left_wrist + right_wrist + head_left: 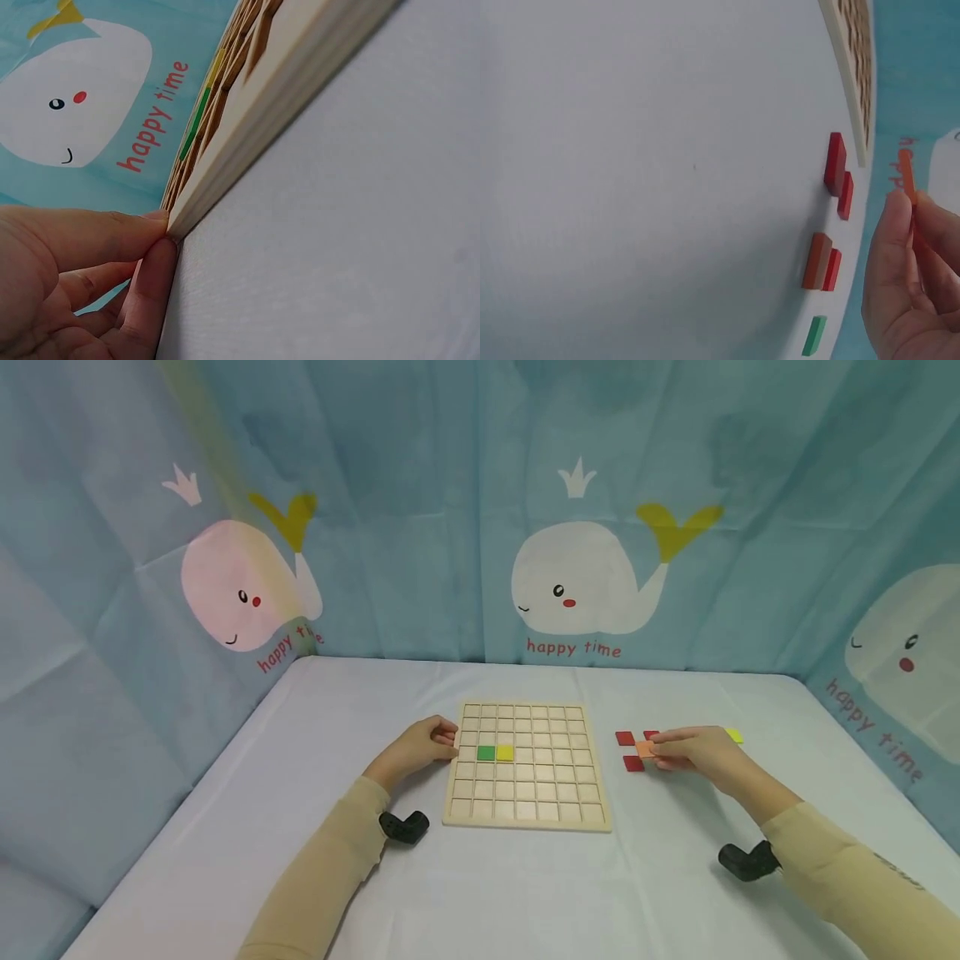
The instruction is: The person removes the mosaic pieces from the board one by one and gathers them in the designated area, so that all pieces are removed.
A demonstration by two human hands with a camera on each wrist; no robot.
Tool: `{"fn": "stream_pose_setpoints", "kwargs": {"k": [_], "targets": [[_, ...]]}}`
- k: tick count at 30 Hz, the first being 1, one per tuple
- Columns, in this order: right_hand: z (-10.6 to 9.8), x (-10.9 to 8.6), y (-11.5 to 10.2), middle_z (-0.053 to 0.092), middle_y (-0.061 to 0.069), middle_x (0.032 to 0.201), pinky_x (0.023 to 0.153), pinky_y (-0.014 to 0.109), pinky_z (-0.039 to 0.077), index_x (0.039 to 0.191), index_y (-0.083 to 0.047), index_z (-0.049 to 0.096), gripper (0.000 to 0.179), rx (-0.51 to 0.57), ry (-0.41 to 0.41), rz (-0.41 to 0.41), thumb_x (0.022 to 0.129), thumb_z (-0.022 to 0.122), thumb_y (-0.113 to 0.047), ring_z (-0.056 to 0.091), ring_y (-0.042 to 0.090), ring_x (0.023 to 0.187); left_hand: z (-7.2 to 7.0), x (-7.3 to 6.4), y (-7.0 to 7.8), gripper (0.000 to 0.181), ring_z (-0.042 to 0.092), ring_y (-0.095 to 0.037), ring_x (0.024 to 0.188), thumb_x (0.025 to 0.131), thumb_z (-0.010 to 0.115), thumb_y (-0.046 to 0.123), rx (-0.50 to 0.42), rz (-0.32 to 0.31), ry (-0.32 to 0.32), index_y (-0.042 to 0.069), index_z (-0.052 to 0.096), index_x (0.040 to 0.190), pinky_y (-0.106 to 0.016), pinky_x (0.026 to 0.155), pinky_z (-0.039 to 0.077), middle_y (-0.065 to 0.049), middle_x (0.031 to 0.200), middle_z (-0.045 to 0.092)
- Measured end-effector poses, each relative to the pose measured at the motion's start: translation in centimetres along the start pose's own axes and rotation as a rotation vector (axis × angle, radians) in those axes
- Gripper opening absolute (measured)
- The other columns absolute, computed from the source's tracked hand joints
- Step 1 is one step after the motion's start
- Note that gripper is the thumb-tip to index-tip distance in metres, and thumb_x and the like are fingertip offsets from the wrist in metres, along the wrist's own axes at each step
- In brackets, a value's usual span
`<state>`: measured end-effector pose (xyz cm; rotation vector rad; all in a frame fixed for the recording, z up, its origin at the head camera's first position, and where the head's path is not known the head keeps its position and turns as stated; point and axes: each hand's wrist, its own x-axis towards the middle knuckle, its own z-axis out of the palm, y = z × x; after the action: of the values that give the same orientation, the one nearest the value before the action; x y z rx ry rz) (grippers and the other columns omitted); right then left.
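Note:
A square wooden grid board (527, 791) lies on the white table, with a green tile (486, 752) and a yellow tile (505, 752) side by side in its cells. My left hand (420, 745) holds the board's left edge between thumb and finger, as the left wrist view shows close up. To the right of the board, my right hand (697, 753) pinches a thin orange tile (907, 174) by one end, raised over the table. Red tiles (625, 738) lie around and below it. Part of another red tile is hidden behind the fingers.
A yellow tile (734, 736) shows beyond the right hand. In the right wrist view, a brownish-orange tile (817, 261) and a green tile (814, 335) lie on the table near the red ones. A blue curtain (420, 527) with printed whales hangs around the table.

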<state>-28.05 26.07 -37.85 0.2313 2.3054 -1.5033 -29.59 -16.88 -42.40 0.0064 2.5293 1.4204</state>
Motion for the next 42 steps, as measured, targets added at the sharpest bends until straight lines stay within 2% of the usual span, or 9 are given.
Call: {"fn": "stream_pose_setpoints", "kwargs": {"k": [5,8,13,16,18,21,28,37,42], "targets": [[-0.6,-0.3,0.4,0.073,-0.003,0.095,0.080,0.023,0.058,0.138,0.010,0.050,0.056,0.016,-0.007,0.003,0.095,0.068,-0.020,0.072,0.009,0.083,0.3,0.0,-0.3,0.041,0.056,-0.017,0.094,0.089,0.071,0.004,-0.001,0.008,0.003,0.001,0.057,0.127,-0.022,0.076,0.050,-0.010,0.108,0.061],[-0.9,-0.4,0.8,0.072,0.000,0.100,0.080,0.022,0.058,0.138,0.010,0.051,0.056,0.007,-0.001,0.000,0.095,0.068,-0.021,0.072,0.009,0.083,0.6,-0.1,-0.6,0.041,0.056,-0.017,0.094,0.088,0.071,0.003,-0.009,0.017,0.000,0.000,0.057,0.127,-0.023,0.076,0.050,-0.010,0.108,0.061],[-1.4,-0.6,1.8,0.060,0.023,0.126,0.079,0.020,0.058,0.137,0.009,0.053,0.055,-0.056,0.010,-0.003,0.095,0.068,-0.024,0.068,0.007,0.083,1.0,-0.5,-1.1,0.040,0.055,-0.016,0.093,0.088,0.070,0.001,-0.035,-0.001,-0.012,-0.001,0.057,0.126,-0.022,0.075,0.050,-0.010,0.107,0.060],[-1.8,-0.7,2.2,0.053,0.028,0.135,0.078,0.020,0.057,0.138,0.008,0.052,0.057,-0.062,0.023,-0.003,0.095,0.068,-0.026,0.067,0.006,0.084,1.2,-0.7,-1.2,0.039,0.055,-0.016,0.092,0.088,0.070,0.001,-0.047,-0.005,-0.010,-0.001,0.057,0.125,-0.022,0.075,0.050,-0.011,0.107,0.060],[-2.3,-0.7,2.4,0.059,0.024,0.128,0.078,0.020,0.058,0.139,0.009,0.050,0.059,-0.056,0.029,-0.004,0.095,0.068,-0.026,0.068,0.007,0.084,1.2,-0.7,-1.2,0.039,0.055,-0.016,0.093,0.088,0.070,0.001,-0.046,0.001,-0.010,-0.002,0.057,0.125,-0.022,0.076,0.050,-0.011,0.107,0.060],[-2.9,-0.8,2.5,0.066,0.010,0.114,0.079,0.021,0.058,0.139,0.010,0.049,0.060,-0.046,0.037,-0.013,0.095,0.068,-0.026,0.070,0.008,0.083,1.2,-0.6,-1.3,0.040,0.055,-0.017,0.093,0.088,0.070,0.001,-0.043,0.004,-0.004,-0.001,0.057,0.126,-0.022,0.076,0.050,-0.011,0.108,0.060],[-3.9,-1.2,3.1,0.068,-0.010,0.096,0.078,0.020,0.058,0.143,0.011,0.044,0.066,-0.013,0.057,0.002,0.094,0.070,-0.024,0.069,0.004,0.081,1.1,-0.6,-1.3,0.040,0.055,-0.016,0.093,0.088,0.070,0.000,-0.048,0.009,-0.013,-0.003,0.056,0.126,-0.022,0.075,0.050,-0.011,0.106,0.060],[-5.4,-1.4,3.7,0.065,-0.010,0.093,0.077,0.019,0.057,0.137,0.011,0.051,0.061,-0.050,0.083,0.007,0.093,0.070,-0.027,0.069,0.003,0.079,1.2,0.0,-1.1,0.041,0.054,-0.016,0.093,0.088,0.070,0.000,-0.057,0.023,-0.030,-0.003,0.056,0.126,-0.022,0.075,0.050,-0.010,0.106,0.059],[-5.7,-0.6,3.7,0.066,-0.013,0.087,0.076,0.020,0.057,0.138,0.012,0.050,0.061,0.003,0.075,0.031,0.093,0.070,-0.025,0.070,0.003,0.077,0.7,0.1,-0.8,0.040,0.055,-0.016,0.093,0.088,0.069,0.000,-0.043,0.022,-0.017,-0.002,0.056,0.127,-0.022,0.075,0.050,-0.011,0.107,0.059]]}}
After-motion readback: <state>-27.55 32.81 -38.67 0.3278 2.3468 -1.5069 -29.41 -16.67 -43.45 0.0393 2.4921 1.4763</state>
